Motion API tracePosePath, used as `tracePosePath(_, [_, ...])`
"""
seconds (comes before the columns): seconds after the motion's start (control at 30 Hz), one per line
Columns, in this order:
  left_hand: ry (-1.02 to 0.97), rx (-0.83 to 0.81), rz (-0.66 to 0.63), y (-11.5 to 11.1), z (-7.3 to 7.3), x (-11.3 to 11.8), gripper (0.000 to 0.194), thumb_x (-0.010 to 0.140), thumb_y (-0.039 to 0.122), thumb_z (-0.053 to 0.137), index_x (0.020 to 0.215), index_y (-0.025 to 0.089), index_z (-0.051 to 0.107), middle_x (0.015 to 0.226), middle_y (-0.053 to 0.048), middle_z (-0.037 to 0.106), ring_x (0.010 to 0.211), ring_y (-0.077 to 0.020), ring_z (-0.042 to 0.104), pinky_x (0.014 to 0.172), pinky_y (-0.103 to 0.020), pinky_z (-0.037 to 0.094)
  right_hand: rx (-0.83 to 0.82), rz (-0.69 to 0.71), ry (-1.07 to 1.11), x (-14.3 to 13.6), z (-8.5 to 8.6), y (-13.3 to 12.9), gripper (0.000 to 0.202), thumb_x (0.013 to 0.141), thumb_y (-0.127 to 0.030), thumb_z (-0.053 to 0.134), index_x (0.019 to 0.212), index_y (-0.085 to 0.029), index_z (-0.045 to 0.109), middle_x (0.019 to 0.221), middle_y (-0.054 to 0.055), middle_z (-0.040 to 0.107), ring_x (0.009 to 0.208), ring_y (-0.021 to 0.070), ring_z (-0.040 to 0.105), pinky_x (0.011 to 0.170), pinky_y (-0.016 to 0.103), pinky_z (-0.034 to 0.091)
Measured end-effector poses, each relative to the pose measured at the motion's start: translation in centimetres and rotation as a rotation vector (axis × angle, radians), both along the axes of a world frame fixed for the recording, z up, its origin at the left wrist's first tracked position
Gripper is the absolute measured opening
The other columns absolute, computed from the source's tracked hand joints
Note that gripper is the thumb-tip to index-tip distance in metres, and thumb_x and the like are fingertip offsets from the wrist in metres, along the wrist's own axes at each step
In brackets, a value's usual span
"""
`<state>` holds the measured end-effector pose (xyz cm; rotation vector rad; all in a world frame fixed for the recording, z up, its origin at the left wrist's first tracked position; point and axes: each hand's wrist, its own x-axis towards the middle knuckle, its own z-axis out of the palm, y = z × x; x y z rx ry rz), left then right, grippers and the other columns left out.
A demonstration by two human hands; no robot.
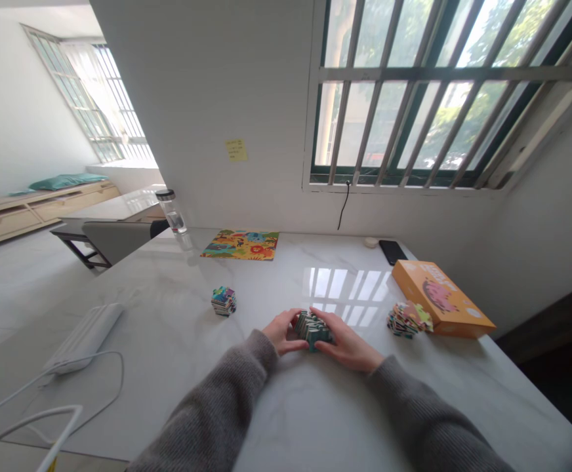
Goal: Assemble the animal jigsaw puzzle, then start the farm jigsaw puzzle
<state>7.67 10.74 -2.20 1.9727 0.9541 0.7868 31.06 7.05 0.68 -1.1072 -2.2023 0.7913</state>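
Note:
My left hand (286,332) and my right hand (344,342) close in from both sides around a stack of puzzle pieces (311,330) on the white marbled table. Thumbs press at the near side and fingers curl along the far side; the pieces between them show mostly their layered edges. Left of my hands stands a second stack of puzzle pieces (224,301) with a colourful top. A third, looser pile of puzzle pieces (408,319) leans to the right, against or close beside an orange box (441,298).
A bright animal picture sheet (241,245) lies toward the wall, near a glass bottle (172,213). At the back right are a black phone (392,252) and a small white round thing (371,242). A white power strip (86,337) with cables (121,377) lies at the left.

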Motion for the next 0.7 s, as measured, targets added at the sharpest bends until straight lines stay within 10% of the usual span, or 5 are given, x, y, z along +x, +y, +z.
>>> tracePosePath(0.37, [0.258, 0.169, 0.051, -1.3, 0.7, 0.8, 0.081, 0.077, 0.049, 0.074, 0.144, 0.018, 0.04, 0.131, -0.015, 0.059, 0.117, -0.0335, 0.054, 0.105, -0.049, 0.039, -0.112, -0.019, -0.055, -0.3, -0.1, -0.4, 0.075, 0.092, -0.035, 0.058, 0.157, -0.02, 0.025, 0.147, 0.016, 0.047, 0.136, 0.0323, 0.041, 0.117, 0.05, 0.028])
tracePosePath(0.53, [0.369, 0.081, 0.161, -0.8, 1.5, 0.7, 0.034, 0.09, 0.051, 0.058, 0.1, 0.02, 0.065, 0.088, -0.004, 0.066, 0.083, -0.0218, 0.059, 0.09, -0.039, 0.043, -0.102, -0.005, -0.049, 0.1, 0.1, -0.1, 0.064, 0.095, -0.036, 0.054, 0.154, -0.021, 0.034, 0.143, 0.014, 0.052, 0.132, 0.0312, 0.044, 0.116, 0.052, 0.029])
tracePosePath(0.7, [0.51, 0.159, 0.18, -0.4, 1.8, 0.1, 0.037, 0.086, 0.056, 0.064, 0.089, 0.019, 0.065, 0.092, -0.005, 0.065, 0.092, -0.0249, 0.056, 0.089, -0.039, 0.04, -0.065, 0.007, -0.073, 0.4, 0.5, 0.1, 0.06, 0.094, -0.031, 0.053, 0.152, -0.022, 0.037, 0.145, 0.013, 0.051, 0.135, 0.0306, 0.043, 0.116, 0.052, 0.028])
